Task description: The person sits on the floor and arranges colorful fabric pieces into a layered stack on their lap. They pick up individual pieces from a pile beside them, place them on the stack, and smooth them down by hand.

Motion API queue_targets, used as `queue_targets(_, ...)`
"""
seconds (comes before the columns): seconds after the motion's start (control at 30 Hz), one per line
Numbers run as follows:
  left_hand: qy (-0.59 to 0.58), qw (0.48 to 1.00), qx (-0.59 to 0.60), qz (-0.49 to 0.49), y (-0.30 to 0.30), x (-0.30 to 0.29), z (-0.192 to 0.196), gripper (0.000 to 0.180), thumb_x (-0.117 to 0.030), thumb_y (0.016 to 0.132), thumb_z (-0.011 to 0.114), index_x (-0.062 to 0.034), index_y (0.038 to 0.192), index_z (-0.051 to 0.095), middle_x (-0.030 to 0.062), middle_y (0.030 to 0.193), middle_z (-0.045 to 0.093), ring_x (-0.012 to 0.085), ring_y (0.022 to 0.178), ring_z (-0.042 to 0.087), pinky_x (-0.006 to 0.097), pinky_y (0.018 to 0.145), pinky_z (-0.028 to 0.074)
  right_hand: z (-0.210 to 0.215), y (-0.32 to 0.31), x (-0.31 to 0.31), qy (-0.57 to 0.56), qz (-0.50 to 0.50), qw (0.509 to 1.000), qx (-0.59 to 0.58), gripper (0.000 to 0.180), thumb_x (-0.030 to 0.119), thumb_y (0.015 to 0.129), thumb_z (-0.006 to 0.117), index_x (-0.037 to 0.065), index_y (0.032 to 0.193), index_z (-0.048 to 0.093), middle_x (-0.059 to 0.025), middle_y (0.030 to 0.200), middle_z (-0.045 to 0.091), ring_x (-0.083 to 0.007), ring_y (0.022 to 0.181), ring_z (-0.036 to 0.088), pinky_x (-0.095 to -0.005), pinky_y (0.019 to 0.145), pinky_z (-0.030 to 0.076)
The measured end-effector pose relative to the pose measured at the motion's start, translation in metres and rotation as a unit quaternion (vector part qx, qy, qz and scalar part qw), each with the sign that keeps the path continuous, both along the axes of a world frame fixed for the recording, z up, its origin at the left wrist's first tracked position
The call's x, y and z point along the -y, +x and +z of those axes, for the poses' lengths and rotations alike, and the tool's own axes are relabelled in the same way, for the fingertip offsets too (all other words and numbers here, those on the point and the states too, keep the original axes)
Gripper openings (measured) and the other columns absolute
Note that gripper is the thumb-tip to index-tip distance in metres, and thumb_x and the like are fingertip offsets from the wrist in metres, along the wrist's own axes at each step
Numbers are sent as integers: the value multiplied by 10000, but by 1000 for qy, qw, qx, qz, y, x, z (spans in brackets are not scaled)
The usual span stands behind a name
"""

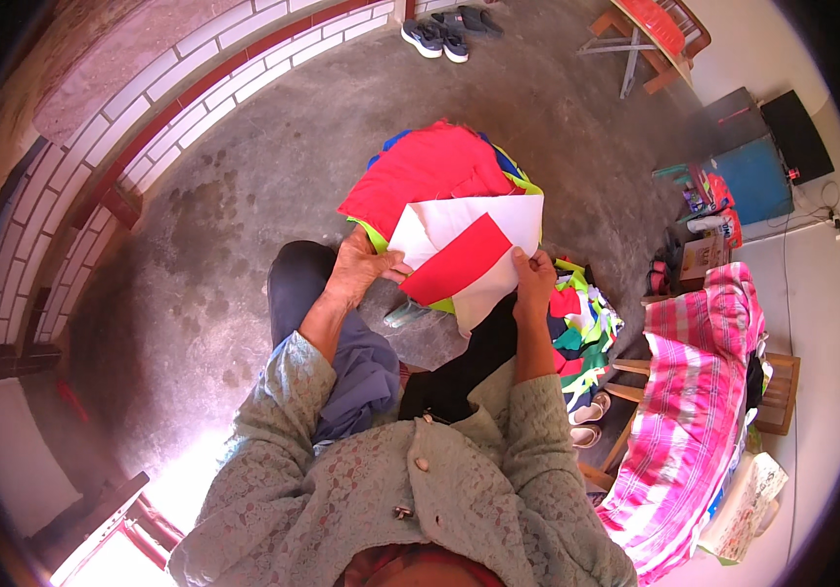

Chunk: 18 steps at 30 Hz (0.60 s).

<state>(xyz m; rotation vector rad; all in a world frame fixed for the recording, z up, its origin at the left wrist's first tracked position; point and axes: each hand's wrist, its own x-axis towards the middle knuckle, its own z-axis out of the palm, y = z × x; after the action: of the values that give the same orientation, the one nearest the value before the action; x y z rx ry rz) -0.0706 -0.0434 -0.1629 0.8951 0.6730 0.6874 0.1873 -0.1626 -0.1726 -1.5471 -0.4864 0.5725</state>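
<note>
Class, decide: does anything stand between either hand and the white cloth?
Nothing visible does: the left hand and right hand both touch the white cloth at its sides. The red strip lies across it, blocking neither.

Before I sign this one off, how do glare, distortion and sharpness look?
Head view: strong glare washes out the floor at lower left; head view: fisheye bends the white brick-patterned tiles into arcs, with black corners; head view: left hand, right hand and red strip look readable, without obvious motion blur.

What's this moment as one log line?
left hand: holds white cloth | right hand: holds white cloth | red strip: across white cloth
</note>
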Motion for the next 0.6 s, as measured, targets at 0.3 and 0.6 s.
queue_targets(0.3, 17, 998, -58, 13, -4, 2, -2, 446, 57, 809, 627, 10, 1218, 456, 132, 953, 642, 205, 690, 667, 289, 531, 563, 46, -19, -5, -60, 31, 875, 479, 260, 127, 790, 669, 36, 1018, 583, -132, 1007, 570, -306, 968, 518, -374, 855, 408)
queue_targets(0.6, -7, 973, -81, 216, -5, 6, -2, 566, -53, 788, 649, -17, 1257, 334, 109, 941, 538, 167, 691, 577, 273, 448, 518, 36, -24, -35, -183, 143, 846, 480, 333, 200, 705, 752, 68, 976, 610, -120, 898, 574, -324, 912, 538, -411, 796, 438)
